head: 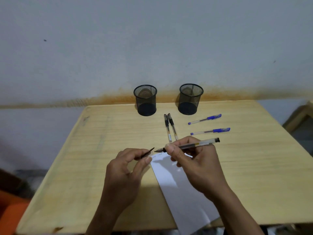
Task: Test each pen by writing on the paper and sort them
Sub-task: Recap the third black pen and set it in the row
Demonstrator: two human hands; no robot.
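Our right hand [194,160] pinches the uncapped black pen [189,145] above the paper [179,192]; our left hand [128,168] pinches its cap [147,152], tip and cap just apart. Risks: the unpinned paper may slide under the stroke; the cap may slip away.

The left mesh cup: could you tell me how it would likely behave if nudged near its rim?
The left mesh cup looks empty and wire-thin, so probably light and apt to slide. Upright and fairly tall, it may tip rather than resist.
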